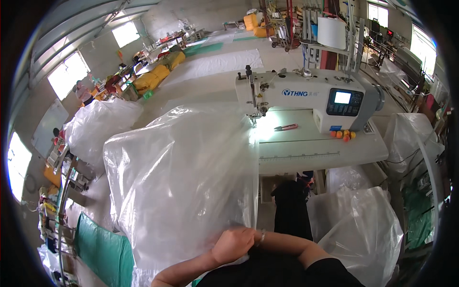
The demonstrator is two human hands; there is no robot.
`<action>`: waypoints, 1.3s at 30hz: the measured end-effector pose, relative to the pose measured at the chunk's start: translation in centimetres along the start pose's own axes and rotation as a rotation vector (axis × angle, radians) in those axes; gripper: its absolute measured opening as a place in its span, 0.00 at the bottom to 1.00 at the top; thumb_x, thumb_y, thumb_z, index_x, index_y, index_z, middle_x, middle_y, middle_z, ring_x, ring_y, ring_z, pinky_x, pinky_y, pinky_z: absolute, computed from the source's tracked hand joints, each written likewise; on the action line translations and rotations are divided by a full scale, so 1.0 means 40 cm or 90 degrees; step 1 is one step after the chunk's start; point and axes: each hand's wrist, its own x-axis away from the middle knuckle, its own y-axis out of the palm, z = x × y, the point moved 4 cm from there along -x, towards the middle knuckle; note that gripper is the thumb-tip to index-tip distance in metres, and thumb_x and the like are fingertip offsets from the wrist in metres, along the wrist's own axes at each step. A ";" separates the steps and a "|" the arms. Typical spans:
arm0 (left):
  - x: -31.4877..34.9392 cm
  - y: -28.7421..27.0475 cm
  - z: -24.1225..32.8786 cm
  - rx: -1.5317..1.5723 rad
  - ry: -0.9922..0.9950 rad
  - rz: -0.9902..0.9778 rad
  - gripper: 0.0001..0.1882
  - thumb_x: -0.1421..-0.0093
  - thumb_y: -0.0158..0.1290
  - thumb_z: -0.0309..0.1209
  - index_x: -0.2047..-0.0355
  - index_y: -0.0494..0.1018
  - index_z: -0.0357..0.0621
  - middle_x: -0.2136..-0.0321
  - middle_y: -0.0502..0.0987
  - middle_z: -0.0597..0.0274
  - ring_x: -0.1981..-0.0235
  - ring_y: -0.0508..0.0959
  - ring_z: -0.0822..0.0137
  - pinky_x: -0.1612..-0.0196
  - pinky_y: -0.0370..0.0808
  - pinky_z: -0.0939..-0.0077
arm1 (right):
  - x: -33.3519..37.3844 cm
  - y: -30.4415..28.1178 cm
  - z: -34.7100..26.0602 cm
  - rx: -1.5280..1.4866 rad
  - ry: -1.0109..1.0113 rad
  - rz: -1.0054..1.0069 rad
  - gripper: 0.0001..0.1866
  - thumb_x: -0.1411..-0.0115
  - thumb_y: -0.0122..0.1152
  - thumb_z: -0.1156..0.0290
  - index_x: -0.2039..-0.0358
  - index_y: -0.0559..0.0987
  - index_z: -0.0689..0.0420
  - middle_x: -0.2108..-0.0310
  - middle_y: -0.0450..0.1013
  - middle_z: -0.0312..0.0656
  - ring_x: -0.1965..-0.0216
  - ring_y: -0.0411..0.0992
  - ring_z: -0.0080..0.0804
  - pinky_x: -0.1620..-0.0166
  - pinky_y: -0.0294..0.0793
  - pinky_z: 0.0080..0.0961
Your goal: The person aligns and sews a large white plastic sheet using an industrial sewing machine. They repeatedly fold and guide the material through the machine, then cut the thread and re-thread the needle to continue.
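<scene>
A large sheet of clear plastic film (181, 177) spreads over the left of the sewing table and hangs toward me. Its far right part lies at the needle of a white sewing machine (296, 95), where a lamp shines. Close to my body, my left hand (225, 247) is closed in a fist on the near edge of the film. My right hand (248, 234), a bracelet at its wrist, meets the left there; its fingers are mostly hidden and blurred. Red-handled thread snips (286, 127) lie on the machine bed, right of the needle.
Several small orange-red fruits (345, 135) sit below the machine's control panel. A white thread cone (332, 33) stands behind the machine. More bundled film (358, 225) lies at my right, and another heap (98, 126) at the left. Green sheeting (103, 248) hangs at lower left.
</scene>
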 end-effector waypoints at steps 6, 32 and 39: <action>0.045 0.016 -0.030 -0.057 0.013 0.011 0.04 0.48 0.51 0.26 0.77 0.67 0.43 0.81 0.70 0.57 0.78 0.75 0.56 0.76 0.72 0.62 | -0.073 -0.392 -0.030 0.384 -0.005 0.396 0.08 0.40 0.54 0.70 0.66 0.76 0.62 0.81 0.74 0.47 0.79 0.73 0.51 0.74 0.73 0.33; -0.087 -0.016 -0.105 -0.071 -0.161 -0.044 0.16 0.42 0.53 0.37 0.55 0.71 0.47 0.70 0.77 0.57 0.72 0.79 0.53 0.75 0.74 0.57 | -0.242 -0.353 -0.108 0.793 0.070 0.283 0.11 0.43 0.52 0.75 0.65 0.77 0.70 0.79 0.76 0.51 0.75 0.77 0.47 0.71 0.77 0.36; -0.052 0.029 -0.171 -0.015 -0.247 -0.035 0.19 0.42 0.51 0.33 0.49 0.70 0.49 0.68 0.77 0.57 0.67 0.78 0.52 0.67 0.75 0.57 | -0.332 -0.429 -0.096 0.816 0.115 0.330 0.09 0.40 0.48 0.75 0.69 0.78 0.64 0.77 0.77 0.48 0.74 0.78 0.41 0.70 0.78 0.32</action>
